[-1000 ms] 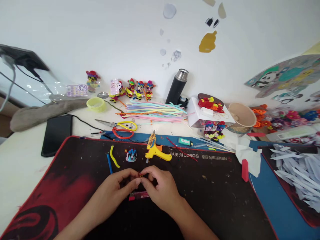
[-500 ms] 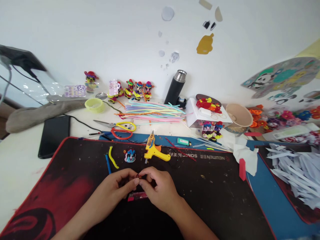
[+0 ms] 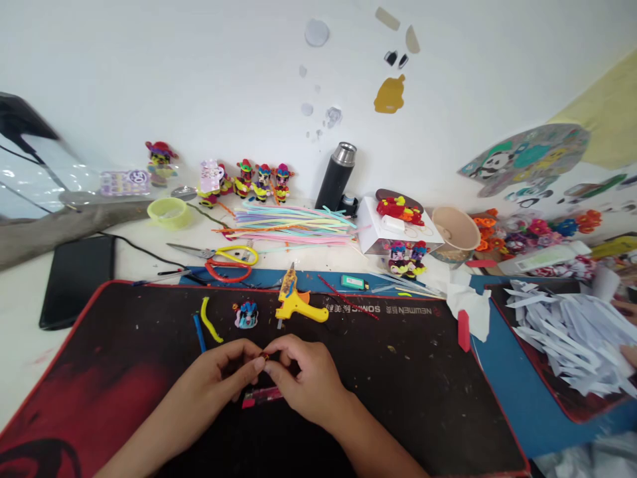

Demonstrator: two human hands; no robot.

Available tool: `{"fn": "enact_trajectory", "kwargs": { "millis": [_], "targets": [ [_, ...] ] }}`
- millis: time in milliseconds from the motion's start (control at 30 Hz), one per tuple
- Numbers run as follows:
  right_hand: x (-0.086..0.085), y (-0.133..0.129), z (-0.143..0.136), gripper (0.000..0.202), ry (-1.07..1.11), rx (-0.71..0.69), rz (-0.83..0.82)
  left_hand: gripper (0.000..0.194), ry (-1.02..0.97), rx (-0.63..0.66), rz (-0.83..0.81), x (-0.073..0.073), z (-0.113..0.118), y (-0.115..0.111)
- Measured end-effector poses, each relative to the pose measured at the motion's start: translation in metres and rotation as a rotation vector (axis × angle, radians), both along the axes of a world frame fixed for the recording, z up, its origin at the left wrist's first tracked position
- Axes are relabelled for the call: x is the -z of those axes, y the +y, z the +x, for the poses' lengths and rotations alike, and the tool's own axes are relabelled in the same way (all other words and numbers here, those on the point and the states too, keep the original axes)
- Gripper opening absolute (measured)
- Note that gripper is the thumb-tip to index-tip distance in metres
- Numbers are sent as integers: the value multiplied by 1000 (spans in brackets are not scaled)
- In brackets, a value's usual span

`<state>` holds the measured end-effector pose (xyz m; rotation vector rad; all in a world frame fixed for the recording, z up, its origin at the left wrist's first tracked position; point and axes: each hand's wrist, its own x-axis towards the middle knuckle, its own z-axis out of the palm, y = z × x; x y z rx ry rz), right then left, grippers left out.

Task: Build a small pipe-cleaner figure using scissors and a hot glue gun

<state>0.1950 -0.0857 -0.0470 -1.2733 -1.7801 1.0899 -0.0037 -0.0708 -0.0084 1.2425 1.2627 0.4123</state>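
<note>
My left hand [image 3: 223, 375] and my right hand [image 3: 308, 378] meet over the dark mat, thumbs and forefingers pinched together. Between the fingertips is a small shiny red piece [image 3: 265, 356], mostly covered, so its kind is unclear. A pink-red packet-like item [image 3: 261, 397] lies beneath the hands, partly hidden. Beyond them rest a small blue doll head [image 3: 246, 315] and a yellow hot glue gun [image 3: 301, 304]. To the left lie a yellow pipe cleaner [image 3: 211, 320] and a short blue one [image 3: 200, 332]. A red tinsel pipe cleaner [image 3: 348, 297] lies right of the glue gun.
Scissors [image 3: 219, 255] and a bundle of pastel pipe cleaners [image 3: 293, 226] lie behind the mat [image 3: 398, 398]. A black thermos [image 3: 336, 179] stands near the wall. White paper strips [image 3: 562, 332] are heaped at right, beside another person's hand [image 3: 630, 355].
The view has turned rightward, so everything sits further left in the picture. Another person's hand now shows at the right edge. My hands keep the same pinch on the red piece.
</note>
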Motion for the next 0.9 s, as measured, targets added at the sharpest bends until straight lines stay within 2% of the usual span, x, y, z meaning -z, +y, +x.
{"fn": "enact_trajectory", "kwargs": {
  "millis": [233, 400, 567, 767, 900],
  "targets": [
    [1, 0, 0, 17, 24, -4, -44, 46, 14, -7, 95, 10, -4, -4],
    [-5, 7, 4, 15, 112, 20, -62, 42, 60, -35, 204, 2, -4, 5],
    [-11, 16, 6, 14, 144, 65, -65, 44, 29, -9, 205, -4, 1, 14],
    [-18, 25, 19, 16, 93, 130, -18, 42, 44, -46, 230, 0, -4, 17],
    [-28, 36, 33, 17, -71, 135, 109, 39, 54, -30, 250, 0, -6, 16]
  ]
}}
